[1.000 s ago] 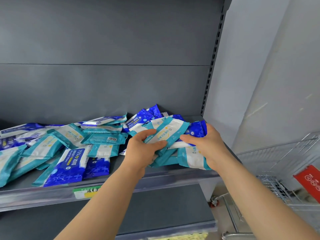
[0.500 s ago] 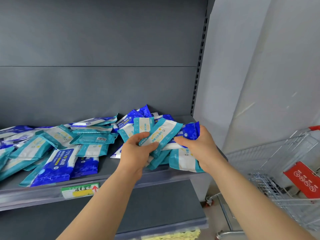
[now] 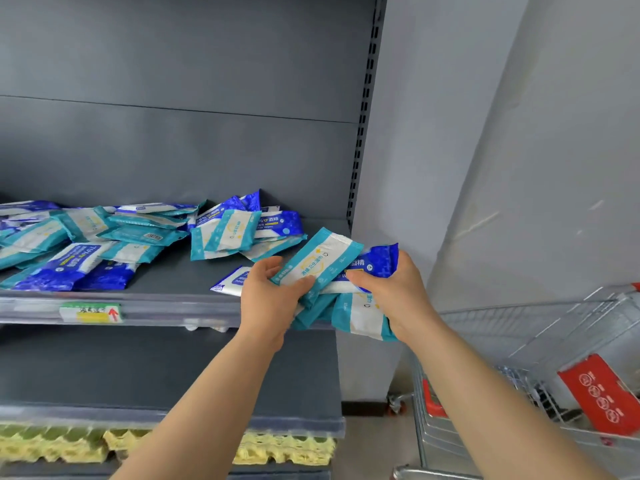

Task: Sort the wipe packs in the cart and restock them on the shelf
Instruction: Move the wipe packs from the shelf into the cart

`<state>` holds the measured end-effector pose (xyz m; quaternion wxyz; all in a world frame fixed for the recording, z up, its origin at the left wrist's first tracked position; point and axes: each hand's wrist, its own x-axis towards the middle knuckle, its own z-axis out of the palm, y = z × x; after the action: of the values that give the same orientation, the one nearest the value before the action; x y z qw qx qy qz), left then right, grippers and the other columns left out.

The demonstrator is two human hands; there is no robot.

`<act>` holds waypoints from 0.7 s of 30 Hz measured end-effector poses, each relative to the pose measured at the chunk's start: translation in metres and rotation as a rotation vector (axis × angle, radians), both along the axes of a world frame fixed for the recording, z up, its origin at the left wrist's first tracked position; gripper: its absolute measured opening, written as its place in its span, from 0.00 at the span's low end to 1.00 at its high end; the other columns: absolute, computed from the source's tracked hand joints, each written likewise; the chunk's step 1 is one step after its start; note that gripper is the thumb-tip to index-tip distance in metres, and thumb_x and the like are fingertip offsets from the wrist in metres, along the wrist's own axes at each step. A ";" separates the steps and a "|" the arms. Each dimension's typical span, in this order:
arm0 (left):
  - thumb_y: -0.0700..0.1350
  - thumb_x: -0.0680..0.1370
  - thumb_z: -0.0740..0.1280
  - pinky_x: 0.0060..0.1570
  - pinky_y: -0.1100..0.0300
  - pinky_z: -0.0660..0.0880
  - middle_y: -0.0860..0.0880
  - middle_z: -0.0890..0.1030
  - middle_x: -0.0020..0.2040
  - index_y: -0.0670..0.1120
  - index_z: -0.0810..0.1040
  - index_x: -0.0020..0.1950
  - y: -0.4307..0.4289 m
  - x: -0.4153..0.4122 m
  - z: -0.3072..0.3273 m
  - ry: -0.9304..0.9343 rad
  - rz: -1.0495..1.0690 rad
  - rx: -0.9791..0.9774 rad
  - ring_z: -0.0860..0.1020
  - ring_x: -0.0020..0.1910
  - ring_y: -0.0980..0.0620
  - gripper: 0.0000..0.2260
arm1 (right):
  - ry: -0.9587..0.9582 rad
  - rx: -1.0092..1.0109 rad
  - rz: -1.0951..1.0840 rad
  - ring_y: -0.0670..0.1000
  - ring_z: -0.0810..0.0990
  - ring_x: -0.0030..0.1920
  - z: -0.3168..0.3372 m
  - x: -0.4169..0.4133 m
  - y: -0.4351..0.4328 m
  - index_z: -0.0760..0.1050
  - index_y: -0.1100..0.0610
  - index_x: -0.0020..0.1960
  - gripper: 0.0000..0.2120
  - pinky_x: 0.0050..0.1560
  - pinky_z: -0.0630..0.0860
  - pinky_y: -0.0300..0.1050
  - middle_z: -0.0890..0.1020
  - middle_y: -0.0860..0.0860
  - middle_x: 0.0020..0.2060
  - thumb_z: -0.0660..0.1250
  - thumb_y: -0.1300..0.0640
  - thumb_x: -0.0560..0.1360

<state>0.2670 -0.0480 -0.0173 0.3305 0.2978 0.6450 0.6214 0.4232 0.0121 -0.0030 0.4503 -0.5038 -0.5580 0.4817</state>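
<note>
Both hands hold a bunch of wipe packs (image 3: 346, 289) at the right front edge of the grey shelf (image 3: 173, 306). My left hand (image 3: 268, 297) pinches a teal-and-white pack (image 3: 318, 259) on top of the bunch. My right hand (image 3: 394, 292) grips the rest, a dark blue pack (image 3: 377, 259) and teal ones below it. Several more teal and blue packs (image 3: 104, 237) lie scattered flat across the shelf to the left, and a small pile (image 3: 239, 228) sits just behind my hands. A white-and-blue pack (image 3: 230, 280) lies by my left thumb.
A wire shopping cart (image 3: 519, 358) with a red sign (image 3: 602, 393) stands at lower right against the grey wall. A price tag (image 3: 91, 313) sits on the shelf's front rail. Yellow egg trays (image 3: 277, 448) fill the shelf below. A slotted upright (image 3: 363, 116) bounds the shelf's right end.
Both hands have drawn the bunch of packs back from the pile toward the shelf's right front edge. The view has turned right, showing more of the cart.
</note>
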 end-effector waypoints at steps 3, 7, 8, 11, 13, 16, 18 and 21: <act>0.49 0.69 0.77 0.42 0.57 0.78 0.50 0.78 0.58 0.45 0.74 0.64 -0.004 -0.003 0.006 0.118 0.089 -0.085 0.80 0.49 0.50 0.26 | 0.012 0.002 0.028 0.49 0.83 0.45 -0.002 -0.010 0.004 0.69 0.52 0.56 0.26 0.42 0.82 0.48 0.80 0.49 0.49 0.79 0.58 0.64; 0.49 0.73 0.73 0.25 0.65 0.68 0.48 0.81 0.41 0.41 0.80 0.48 -0.002 -0.020 0.022 0.199 0.090 -0.161 0.76 0.32 0.54 0.12 | -0.013 0.010 0.064 0.51 0.82 0.46 0.006 -0.038 0.018 0.68 0.52 0.55 0.27 0.46 0.82 0.52 0.79 0.50 0.50 0.79 0.57 0.63; 0.49 0.74 0.72 0.24 0.64 0.67 0.47 0.80 0.38 0.41 0.80 0.46 0.000 -0.025 0.023 0.230 0.085 -0.194 0.75 0.30 0.54 0.11 | -0.032 0.008 0.067 0.51 0.82 0.47 0.007 -0.045 0.022 0.67 0.53 0.56 0.28 0.47 0.82 0.54 0.79 0.50 0.51 0.79 0.57 0.62; 0.51 0.75 0.70 0.26 0.63 0.68 0.46 0.81 0.41 0.41 0.80 0.49 0.006 -0.042 0.023 0.365 0.060 -0.296 0.78 0.33 0.51 0.13 | -0.098 -0.041 0.079 0.53 0.81 0.48 0.003 -0.062 0.032 0.66 0.54 0.58 0.30 0.48 0.81 0.54 0.78 0.51 0.53 0.79 0.55 0.63; 0.55 0.74 0.69 0.31 0.61 0.70 0.45 0.80 0.53 0.45 0.79 0.51 0.010 -0.053 0.022 0.545 0.058 -0.387 0.81 0.40 0.48 0.15 | -0.103 -0.094 0.086 0.54 0.81 0.48 -0.003 -0.071 0.035 0.65 0.55 0.58 0.29 0.47 0.81 0.53 0.78 0.52 0.52 0.79 0.55 0.64; 0.68 0.70 0.66 0.47 0.56 0.70 0.47 0.71 0.65 0.49 0.75 0.62 0.012 -0.069 0.026 0.871 0.079 -0.630 0.76 0.57 0.45 0.30 | -0.085 -0.103 0.077 0.55 0.81 0.49 -0.009 -0.081 0.040 0.66 0.57 0.58 0.29 0.48 0.81 0.54 0.78 0.54 0.53 0.79 0.57 0.64; 0.78 0.61 0.64 0.57 0.50 0.68 0.45 0.67 0.69 0.50 0.68 0.69 0.012 -0.083 0.028 0.869 0.075 -0.775 0.67 0.67 0.42 0.45 | -0.104 -0.102 0.076 0.54 0.81 0.48 -0.009 -0.085 0.043 0.66 0.57 0.57 0.28 0.48 0.81 0.54 0.78 0.53 0.51 0.78 0.57 0.64; 0.84 0.47 0.59 0.67 0.46 0.64 0.43 0.65 0.72 0.47 0.60 0.74 0.011 -0.103 0.026 0.715 0.011 -0.878 0.64 0.70 0.40 0.64 | -0.130 -0.092 0.076 0.53 0.81 0.45 -0.008 -0.087 0.044 0.66 0.57 0.57 0.28 0.46 0.81 0.52 0.77 0.52 0.49 0.78 0.56 0.65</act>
<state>0.1640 -0.0367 0.0084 0.1809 0.3210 0.9163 0.1568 0.3361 0.0564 -0.0109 0.3712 -0.5325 -0.5821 0.4898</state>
